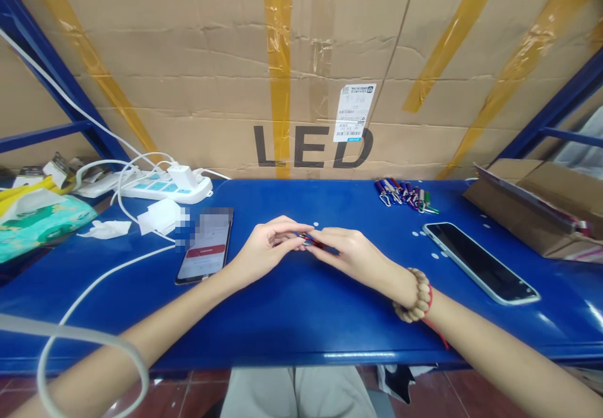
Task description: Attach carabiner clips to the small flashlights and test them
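My left hand (pixel 271 245) and my right hand (pixel 351 251) meet above the middle of the blue table, fingertips almost touching. Between them is a small red keychain piece (pixel 308 239) with a shiny metal part, mostly hidden by the fingers. Both hands are closed in a pinch on it. At the back right lies a pile of coloured keychain flashlights (pixel 404 195) with metal carabiner clips, in blue, red, purple and green.
A lit phone (pixel 207 248) lies left of my hands; another phone (pixel 480 262) lies right. An open cardboard box (pixel 532 207) stands at the right edge. A power strip (pixel 162 185), white cables and a tissue pack (pixel 47 223) occupy the left. Behind stands a large carton (pixel 211 78).
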{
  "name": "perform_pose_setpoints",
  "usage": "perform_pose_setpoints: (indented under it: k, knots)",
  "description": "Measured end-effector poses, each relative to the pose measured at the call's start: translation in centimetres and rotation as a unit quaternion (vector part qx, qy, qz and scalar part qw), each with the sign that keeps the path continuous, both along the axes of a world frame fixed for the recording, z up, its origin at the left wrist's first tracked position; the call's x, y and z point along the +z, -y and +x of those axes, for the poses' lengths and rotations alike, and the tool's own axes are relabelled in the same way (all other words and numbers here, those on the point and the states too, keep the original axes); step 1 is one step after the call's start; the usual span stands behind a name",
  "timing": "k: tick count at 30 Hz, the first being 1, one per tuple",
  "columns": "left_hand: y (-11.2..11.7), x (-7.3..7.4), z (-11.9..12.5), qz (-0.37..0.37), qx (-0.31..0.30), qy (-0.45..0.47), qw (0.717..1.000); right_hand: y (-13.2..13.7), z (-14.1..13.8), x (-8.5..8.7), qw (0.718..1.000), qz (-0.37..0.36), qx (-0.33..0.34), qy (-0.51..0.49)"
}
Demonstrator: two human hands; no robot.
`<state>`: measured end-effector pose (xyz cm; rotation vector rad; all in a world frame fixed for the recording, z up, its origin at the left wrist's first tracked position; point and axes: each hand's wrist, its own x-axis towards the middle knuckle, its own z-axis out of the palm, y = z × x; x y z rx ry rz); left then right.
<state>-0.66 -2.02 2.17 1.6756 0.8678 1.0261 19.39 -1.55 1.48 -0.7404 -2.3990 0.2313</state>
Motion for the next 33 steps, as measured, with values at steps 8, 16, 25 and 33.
perform_pose_setpoints:
  k: [8, 16, 25, 33]
  knots:
    - [-0.2, -0.1, 0.0, 0.010, 0.059, 0.013, 0.998, 0.2, -0.4, 0.5, 0.978, -0.152, -0.037, -0.137]
    - [-0.1, 0.1, -0.1, 0.000, 0.104, 0.018, 0.994, 0.4, -1.2, 0.3, 0.932, -0.296, -0.022, -0.206]
    - [0.0, 0.0, 0.2, -0.051, 0.086, 0.050, 0.994, 0.4, -1.0, -0.1, 0.964, -0.216, -0.012, -0.155]
    - [0.4, 0.0, 0.3, 0.029, 0.062, 0.013, 0.998, 0.4, -0.9, 0.0, 0.994, -0.081, 0.007, -0.079]
